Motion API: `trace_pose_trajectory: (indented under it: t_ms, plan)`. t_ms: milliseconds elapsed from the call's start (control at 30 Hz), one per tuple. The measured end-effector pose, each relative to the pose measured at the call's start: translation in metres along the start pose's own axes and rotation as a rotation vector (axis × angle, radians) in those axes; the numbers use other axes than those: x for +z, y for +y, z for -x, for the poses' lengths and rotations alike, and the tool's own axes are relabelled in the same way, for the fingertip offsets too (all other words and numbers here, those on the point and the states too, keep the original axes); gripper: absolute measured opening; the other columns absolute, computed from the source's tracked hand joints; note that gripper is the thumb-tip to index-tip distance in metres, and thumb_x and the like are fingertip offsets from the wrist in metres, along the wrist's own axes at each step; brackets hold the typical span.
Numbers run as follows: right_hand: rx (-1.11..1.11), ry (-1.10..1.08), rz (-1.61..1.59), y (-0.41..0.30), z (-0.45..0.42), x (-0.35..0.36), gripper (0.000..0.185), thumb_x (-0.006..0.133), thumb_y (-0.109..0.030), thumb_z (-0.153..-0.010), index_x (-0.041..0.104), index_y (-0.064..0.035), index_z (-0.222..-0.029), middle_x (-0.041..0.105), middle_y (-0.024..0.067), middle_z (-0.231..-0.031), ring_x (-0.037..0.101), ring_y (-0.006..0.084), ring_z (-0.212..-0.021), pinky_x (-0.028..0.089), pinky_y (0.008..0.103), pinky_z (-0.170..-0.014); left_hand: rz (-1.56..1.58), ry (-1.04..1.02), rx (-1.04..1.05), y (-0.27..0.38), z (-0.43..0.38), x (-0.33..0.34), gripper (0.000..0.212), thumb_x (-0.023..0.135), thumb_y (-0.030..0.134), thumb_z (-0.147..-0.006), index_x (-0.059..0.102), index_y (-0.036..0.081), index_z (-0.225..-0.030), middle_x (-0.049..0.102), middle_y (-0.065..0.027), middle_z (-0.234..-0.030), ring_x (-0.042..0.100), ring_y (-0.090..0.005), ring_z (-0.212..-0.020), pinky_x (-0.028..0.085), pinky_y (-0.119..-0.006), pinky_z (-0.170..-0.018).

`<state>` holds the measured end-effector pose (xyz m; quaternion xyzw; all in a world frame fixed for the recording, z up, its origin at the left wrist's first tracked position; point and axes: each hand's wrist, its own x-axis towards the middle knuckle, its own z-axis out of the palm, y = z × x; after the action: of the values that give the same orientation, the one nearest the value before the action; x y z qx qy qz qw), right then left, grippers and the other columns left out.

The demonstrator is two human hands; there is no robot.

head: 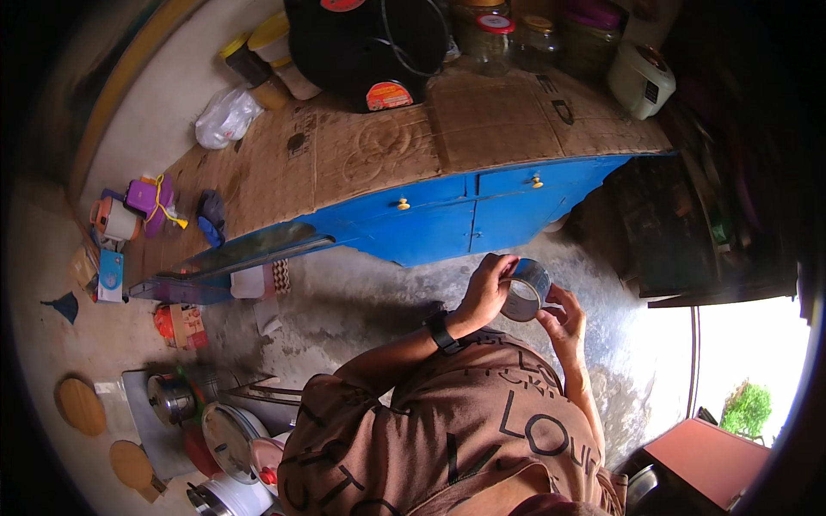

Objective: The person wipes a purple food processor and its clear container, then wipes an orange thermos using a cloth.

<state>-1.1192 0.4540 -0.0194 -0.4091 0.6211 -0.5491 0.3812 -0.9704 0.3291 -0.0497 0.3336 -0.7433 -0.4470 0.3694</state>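
Observation:
A roll of wide tape [546, 281] with a hollow core is held up in front of my body, tilted so its opening faces me. My left hand [485, 290], with a dark watch [443, 332] on the wrist, grips the roll's left rim. On the other side, the fingers and thumb of my right hand [564, 320] pinch the roll's right edge. Both hands are above the concrete floor, in front of a blue wooden cabinet [413, 229].
Flattened cardboard [368, 151] covers the cabinet top, holding a black round object [361, 51], lidded jars [495, 42], a plastic bag [227, 118] and a pale green appliance [641, 80]. Pots [173, 398] stand at lower left. Bright daylight enters at right, beside a reddish panel [706, 461].

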Motion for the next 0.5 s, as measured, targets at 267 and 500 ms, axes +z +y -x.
trace_pose_trajectory:
  t_ms: [267, 500]
  plan:
    - [-0.057, -0.078, -0.026, -0.005, -0.022, 0.059, 0.054, 0.078, -0.014, -0.075, 0.05, 0.0004, -0.119, 0.055, 0.0087, -0.11, 0.056, 0.0176, -0.1, 0.048, 0.0318, -0.083, 0.068, 0.029, -0.103, -0.018, 0.007, -0.059, 0.049, 0.055, -0.01, -0.081, 0.054, 0.004, -0.128, 0.063, -0.0167, -0.12, 0.062, -0.0232, -0.109, 0.049, -0.03, -0.091]
    - [0.217, -0.14, -0.246, -0.006, -0.035, 0.093, 0.02, 0.065, -0.008, -0.087, 0.059, -0.0011, -0.105, 0.061, -0.0001, -0.089, 0.056, 0.0089, -0.084, 0.044, 0.024, -0.075, -0.112, -0.069, 0.039, -0.047, 0.003, -0.095, 0.064, 0.06, -0.005, -0.078, 0.044, 0.008, -0.139, 0.041, -0.0227, -0.141, 0.042, -0.0347, -0.131, 0.037, -0.037, -0.105]
